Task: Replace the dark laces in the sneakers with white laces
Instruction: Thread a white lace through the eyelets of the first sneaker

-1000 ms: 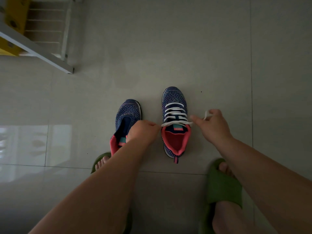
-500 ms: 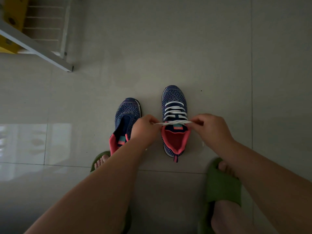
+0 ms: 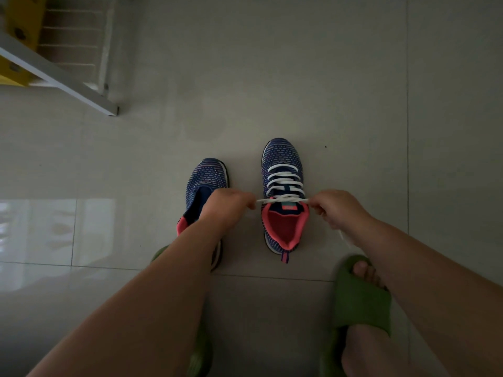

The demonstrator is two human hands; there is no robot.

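Observation:
Two blue knit sneakers with pink linings stand on the grey tiled floor, toes pointing away. The right sneaker (image 3: 283, 161) carries a white lace (image 3: 284, 183) threaded through its eyelets. Across its collar the lace ends are stretched tight. My left hand (image 3: 226, 206) pinches the left end and my right hand (image 3: 336, 208) pinches the right end. A loose tail of lace hangs below my right hand. The left sneaker (image 3: 208, 176) has no lace that I can see; my left hand and forearm hide its rear half.
My feet in green slides (image 3: 356, 300) stand just behind the sneakers. A white metal frame (image 3: 65, 83) with a yellow part sits at the top left. A bright reflection lies on the tiles at the left.
My right hand dropped from beside the upper eyelets to level with the collar. Both hands now pull the lace ends apart in a straight line, and the camera view has moved closer.

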